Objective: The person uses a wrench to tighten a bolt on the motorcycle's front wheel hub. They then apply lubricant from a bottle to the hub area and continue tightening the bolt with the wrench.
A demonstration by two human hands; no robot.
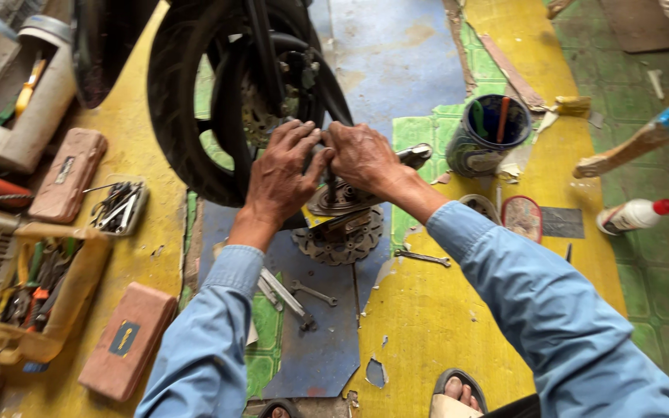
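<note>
A black motorcycle wheel (183,116) stands upright on the floor in front of me. My left hand (280,174) and my right hand (364,157) meet at its right side, fingers pressed together around a small metal part near the axle that they mostly hide. Just below my hands a round hub piece (334,203) rests on a drilled brake disc (342,240). A chrome tool handle (416,155) sticks out to the right of my right hand. Both sleeves are light blue.
Wrenches (296,298) and a small spanner (423,258) lie on the blue mat. At left are a yellow tool tray (79,298), brown cases (127,340) and a socket tray (120,207). A can with tools (485,135) and a red-tipped bottle (635,214) stand right.
</note>
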